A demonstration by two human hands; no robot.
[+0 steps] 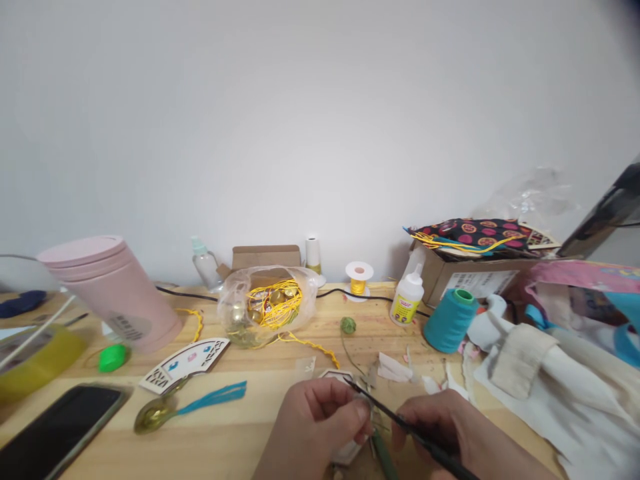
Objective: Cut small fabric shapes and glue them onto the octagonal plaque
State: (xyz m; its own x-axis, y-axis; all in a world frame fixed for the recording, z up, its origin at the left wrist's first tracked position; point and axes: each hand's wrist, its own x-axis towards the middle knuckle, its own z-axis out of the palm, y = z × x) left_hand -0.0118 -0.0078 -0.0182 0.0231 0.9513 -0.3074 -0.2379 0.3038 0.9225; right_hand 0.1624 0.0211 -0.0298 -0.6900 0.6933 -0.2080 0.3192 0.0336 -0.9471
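At the front centre, my left hand [317, 423] is closed in a pinch; whatever lies between its fingertips is too small to make out. My right hand [457, 423] grips a thin black stick-like tool [380, 405], perhaps a fine brush, whose narrow tip crosses just above the left fingers. Partly hidden under the left hand is a pale, dark-edged flat piece [345, 455]. A green-handled tool [384, 457] lies on the table between the hands. Beyond them is a small ball of green thread [348, 325] with a trailing strand.
A bag of yellow cords [275, 303], a glue bottle [407, 297] and a teal thread cone [451, 320] stand behind. At left are a pink tumbler [110, 287], phone [63, 430], fan-shaped piece [185, 363] and gold bell-like ornament [155, 415]. Cloth scraps [530, 413] lie right.
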